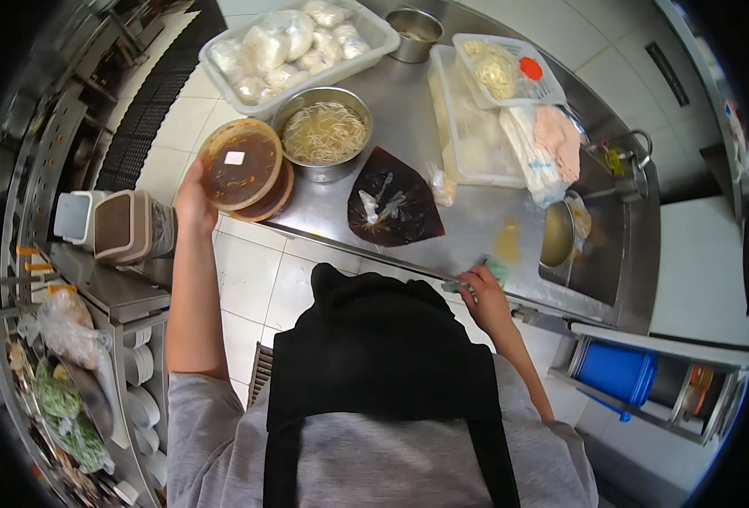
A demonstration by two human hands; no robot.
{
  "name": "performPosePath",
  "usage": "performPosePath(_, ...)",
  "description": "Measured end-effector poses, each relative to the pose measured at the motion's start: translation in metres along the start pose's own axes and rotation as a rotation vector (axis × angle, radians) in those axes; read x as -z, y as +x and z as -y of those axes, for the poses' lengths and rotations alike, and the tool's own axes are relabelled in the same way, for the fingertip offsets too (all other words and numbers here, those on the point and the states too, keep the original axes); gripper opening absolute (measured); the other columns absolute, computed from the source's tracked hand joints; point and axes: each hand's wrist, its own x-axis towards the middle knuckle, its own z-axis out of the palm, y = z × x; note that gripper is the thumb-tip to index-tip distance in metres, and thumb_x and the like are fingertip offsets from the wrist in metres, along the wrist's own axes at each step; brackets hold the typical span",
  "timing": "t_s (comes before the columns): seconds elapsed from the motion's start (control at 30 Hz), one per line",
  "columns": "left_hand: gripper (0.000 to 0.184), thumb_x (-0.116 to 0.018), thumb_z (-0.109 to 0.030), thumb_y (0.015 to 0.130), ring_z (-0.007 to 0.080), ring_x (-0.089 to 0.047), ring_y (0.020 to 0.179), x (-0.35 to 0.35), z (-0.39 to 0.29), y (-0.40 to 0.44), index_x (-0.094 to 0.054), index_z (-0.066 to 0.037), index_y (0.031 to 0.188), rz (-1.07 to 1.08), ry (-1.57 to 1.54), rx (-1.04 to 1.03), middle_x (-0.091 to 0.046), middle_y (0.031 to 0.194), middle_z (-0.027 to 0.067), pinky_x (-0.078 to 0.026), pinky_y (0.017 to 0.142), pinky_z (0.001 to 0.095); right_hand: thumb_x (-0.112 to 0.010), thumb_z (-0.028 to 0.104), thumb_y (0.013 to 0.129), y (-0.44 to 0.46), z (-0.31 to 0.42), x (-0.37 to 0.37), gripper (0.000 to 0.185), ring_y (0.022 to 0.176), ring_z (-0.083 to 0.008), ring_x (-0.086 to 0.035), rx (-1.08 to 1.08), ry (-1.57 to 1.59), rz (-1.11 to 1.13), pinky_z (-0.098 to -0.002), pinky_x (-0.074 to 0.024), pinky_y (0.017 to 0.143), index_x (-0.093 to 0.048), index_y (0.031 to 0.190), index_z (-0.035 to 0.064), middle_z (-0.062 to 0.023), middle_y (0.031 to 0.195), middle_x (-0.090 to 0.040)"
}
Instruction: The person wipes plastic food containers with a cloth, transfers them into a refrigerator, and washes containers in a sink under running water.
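My left hand is closed on the side of a round lidded tub of dark reddish-brown sauce with a white label on its lid. The tub is at the counter's front edge; I cannot tell whether it rests there. Right beside it is a metal pot of bean sprouts in liquid. At the front edge farther right, my right hand grips a greenish cloth, partly hidden by the fingers. A yellowish spill lies just beyond the cloth. Between the hands sits a knotted bag of dark liquid.
Behind the pot stands a white tub of wrapped bundles, with a small metal pot nearby. Stacked plastic containers and cloths are at the back right. The sink holds a pot. Bins stand left.
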Motion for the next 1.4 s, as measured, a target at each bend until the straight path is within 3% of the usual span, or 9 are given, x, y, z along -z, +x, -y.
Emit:
performPosePath(0.33, 0.040, -0.040, -0.028, 0.097, 0.0228, -0.051, 0.112, -0.016, -0.028, -0.051, -0.047, 0.000, 0.126, 0.013, -0.062, -0.020, -0.054, 0.121, 0.0109, -0.039, 0.097, 0.0381, -0.063, 0.009, 0.080, 0.010, 0.009, -0.006, 0.020, 0.094, -0.0283, -0.056, 0.069, 0.246, 0.011, -0.0348, -0.0465, 0.081, -0.061, 0.100, 0.0068, -0.0106, 0.104, -0.053)
performPosePath(0.5, 0.040, -0.044, -0.027, 0.096, 0.0198, -0.051, 0.111, -0.087, -0.026, -0.113, -0.048, 0.000, 0.124, 0.108, 0.071, 0.092, -0.055, 0.119, 0.0100, -0.038, 0.097, 0.0344, -0.057, 0.013, 0.086, 0.028, 0.015, 0.013, 0.020, 0.098, -0.0256, -0.056, 0.112, 0.532, 0.128, -0.0342, -0.0458, 0.083, -0.059, 0.104, 0.0054, -0.0096, 0.109, -0.055)
performPosePath(0.57, 0.039, -0.046, -0.027, 0.095, 0.0186, -0.048, 0.114, -0.129, -0.001, -0.143, -0.050, -0.001, 0.123, 0.153, 0.082, 0.089, -0.055, 0.121, 0.0088, -0.034, 0.101, 0.0330, -0.049, 0.018, 0.093, 0.032, 0.016, 0.026, 0.028, 0.107, -0.0204, -0.053, -0.232, 1.087, 0.204, -0.0322, -0.0429, 0.088, -0.054, 0.118, 0.0055, -0.0094, 0.121, -0.053)
performPosePath(0.77, 0.037, -0.041, -0.025, 0.097, 0.0190, -0.050, 0.114, -0.209, 0.138, -0.190, -0.052, -0.001, 0.122, 0.293, 0.014, 0.235, -0.057, 0.120, 0.0092, -0.033, 0.102, 0.0338, -0.039, 0.025, 0.099, 0.032, -0.034, 0.022, 0.044, 0.117, -0.0172, -0.044, 0.101, 0.965, -0.077, -0.0303, -0.0398, 0.093, -0.034, 0.135, 0.0021, -0.0111, 0.130, -0.045)
performPosePath(0.87, 0.037, -0.035, -0.020, 0.098, 0.0220, -0.049, 0.116, -0.238, 0.212, -0.202, -0.047, 0.001, 0.126, 0.262, -0.159, 0.249, -0.053, 0.125, 0.0125, -0.036, 0.101, 0.0349, -0.040, 0.022, 0.098, 0.042, -0.057, 0.026, 0.037, 0.114, -0.0195, -0.048, -0.164, 1.221, -0.084, -0.0308, -0.0393, 0.093, -0.044, 0.127, -0.0007, -0.0119, 0.122, -0.053)
performPosePath(0.97, 0.032, -0.036, -0.015, 0.098, 0.0203, -0.050, 0.113, -0.267, 0.248, -0.220, -0.048, 0.000, 0.124, 0.218, -0.177, 0.181, -0.054, 0.123, 0.0115, -0.036, 0.100, 0.0331, -0.044, 0.020, 0.094, 0.071, -0.105, 0.018, 0.033, 0.112, -0.0242, -0.051, -0.349, 1.089, -0.007, -0.0328, -0.0408, 0.092, -0.052, 0.119, -0.0018, -0.0143, 0.120, -0.055)
performPosePath(1.1, 0.023, -0.043, -0.014, 0.096, 0.0159, -0.053, 0.102, -0.287, 0.271, -0.225, -0.053, -0.002, 0.113, -0.030, -0.048, 0.094, -0.059, 0.107, 0.0073, -0.039, 0.094, 0.0289, -0.049, 0.019, 0.089, 0.107, -0.123, 0.012, 0.026, 0.103, -0.0296, -0.054, -0.308, 0.709, -0.118, -0.0366, -0.0436, 0.087, -0.061, 0.104, 0.0013, -0.0144, 0.108, -0.059)
performPosePath(1.17, 0.023, -0.046, -0.017, 0.095, 0.0145, -0.055, 0.097, -0.284, 0.264, -0.208, -0.055, -0.002, 0.110, 0.063, 0.317, 0.143, -0.060, 0.101, 0.0055, -0.042, 0.090, 0.0268, -0.054, 0.022, 0.085, 0.114, -0.112, 0.019, 0.021, 0.095, -0.0317, -0.054, -0.174, 0.220, -0.159, -0.0388, -0.0451, 0.082, -0.064, 0.095, 0.0063, -0.0128, 0.097, -0.058)
performPosePath(1.4, 0.033, -0.044, -0.022, 0.096, 0.0148, -0.054, 0.105, -0.280, 0.255, -0.168, -0.053, -0.002, 0.121, 0.395, -0.070, 0.396, -0.059, 0.115, 0.0071, -0.040, 0.093, 0.0271, -0.061, 0.022, 0.082, 0.118, -0.098, 0.021, 0.015, 0.091, -0.0291, -0.052, -0.096, 0.227, -0.278, -0.0386, -0.0445, 0.079, -0.066, 0.089, 0.0102, -0.0080, 0.092, -0.057)
